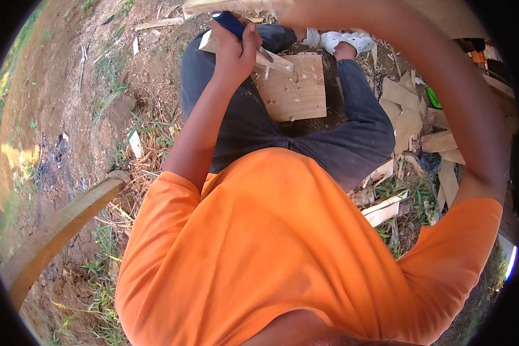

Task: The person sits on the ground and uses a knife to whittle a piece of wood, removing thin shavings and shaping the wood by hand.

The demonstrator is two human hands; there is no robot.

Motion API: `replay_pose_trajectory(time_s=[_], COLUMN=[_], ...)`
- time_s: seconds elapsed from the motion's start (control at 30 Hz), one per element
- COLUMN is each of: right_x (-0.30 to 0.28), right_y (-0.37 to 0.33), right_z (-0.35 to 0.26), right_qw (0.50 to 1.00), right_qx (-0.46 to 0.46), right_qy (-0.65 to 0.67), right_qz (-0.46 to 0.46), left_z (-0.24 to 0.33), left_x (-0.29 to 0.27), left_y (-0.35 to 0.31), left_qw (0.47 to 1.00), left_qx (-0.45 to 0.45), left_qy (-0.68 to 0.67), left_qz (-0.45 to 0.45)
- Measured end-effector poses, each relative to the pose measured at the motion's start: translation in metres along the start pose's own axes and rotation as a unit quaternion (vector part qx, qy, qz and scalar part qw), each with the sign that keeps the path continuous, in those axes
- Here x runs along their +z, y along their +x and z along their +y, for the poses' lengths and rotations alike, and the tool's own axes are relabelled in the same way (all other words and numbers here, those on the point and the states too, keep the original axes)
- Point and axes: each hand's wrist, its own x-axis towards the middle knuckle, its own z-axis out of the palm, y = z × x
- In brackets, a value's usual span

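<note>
My left hand (234, 51) is closed around the dark blue handle of a chisel (229, 24). Its metal blade slants down to the right onto a pale wooden strip (279, 63), which runs beneath the hand and across my left thigh. Part of the strip lies over a square wooden board (297, 92) between my legs. My right arm arches overhead, and the right hand (308, 12), blurred and cut by the top edge, grips a length of pale wood (236, 6). That length reaches left, close above the chisel's handle end; I cannot tell whether they touch.
Offcuts and flat wood pieces (406, 115) are heaped to the right, with a bright green object (433, 98) among them. At lower left a curved timber (69, 222) rises from the ground. Shavings, grass and dirt surround my legs; a white shoe (346, 41) shows ahead.
</note>
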Motion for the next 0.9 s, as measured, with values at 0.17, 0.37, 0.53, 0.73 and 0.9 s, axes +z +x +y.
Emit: replay_pose_trajectory(time_s=[0.17, 0.37, 0.53, 0.73, 0.9], right_x=[0.0, -0.014, 0.002, -0.01, -0.007], right_y=[-0.012, -0.019, 0.003, -0.015, -0.001], right_z=[0.017, -0.002, -0.003, -0.011, -0.021], right_qw=[0.982, 0.987, 0.995, 0.995, 0.997], right_qx=[-0.107, -0.033, -0.061, -0.004, 0.061], right_qy=[0.074, 0.126, -0.071, 0.101, 0.027], right_qz=[0.136, 0.09, -0.041, 0.023, 0.034], left_z=[-0.003, -0.003, -0.003, -0.012, -0.014], left_x=[0.017, 0.015, 0.006, 0.014, 0.014], left_y=[0.005, 0.004, -0.004, 0.002, 0.003], left_qw=[0.999, 0.999, 1.0, 0.999, 0.998], left_qx=[0.035, 0.022, -0.021, 0.025, 0.024], left_qy=[-0.009, -0.023, -0.002, -0.023, -0.053], left_qz=[-0.025, -0.015, -0.006, -0.017, 0.004])
